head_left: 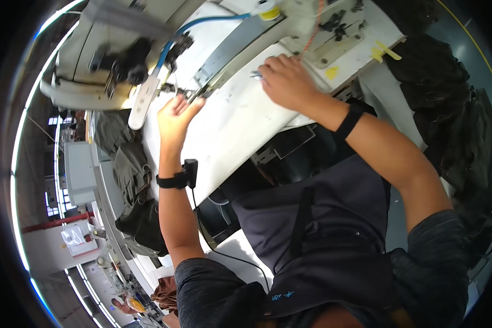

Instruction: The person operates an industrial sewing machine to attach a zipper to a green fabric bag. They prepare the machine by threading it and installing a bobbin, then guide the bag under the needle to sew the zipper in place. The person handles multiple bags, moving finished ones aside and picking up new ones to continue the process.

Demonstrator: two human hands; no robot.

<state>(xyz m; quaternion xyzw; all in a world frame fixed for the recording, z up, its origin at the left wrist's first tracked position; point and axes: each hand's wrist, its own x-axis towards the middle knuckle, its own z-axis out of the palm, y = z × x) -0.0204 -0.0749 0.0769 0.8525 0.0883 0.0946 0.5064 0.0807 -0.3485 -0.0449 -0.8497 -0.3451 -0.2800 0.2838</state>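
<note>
My left hand [175,117] is open, palm up off the white table [240,120], with its fingertips close to the needle area [183,93] of a cream sewing machine [87,60]. My right hand [284,82] rests further right on the table, fingers curled around a small silvery metal tool [255,75] that sticks out toward the machine. My left wrist wears a black band with a small device and a cable [179,177]. A plain black band [349,121] sits on the right wrist.
A blue hose [202,24] and a yellow thread spool [269,11] sit by the machine. Strips of yellow tape [385,52] mark the table corner. Dark fabric is piled at the right [454,109], olive garments [128,169] hang at the left. Another person is far off [123,303].
</note>
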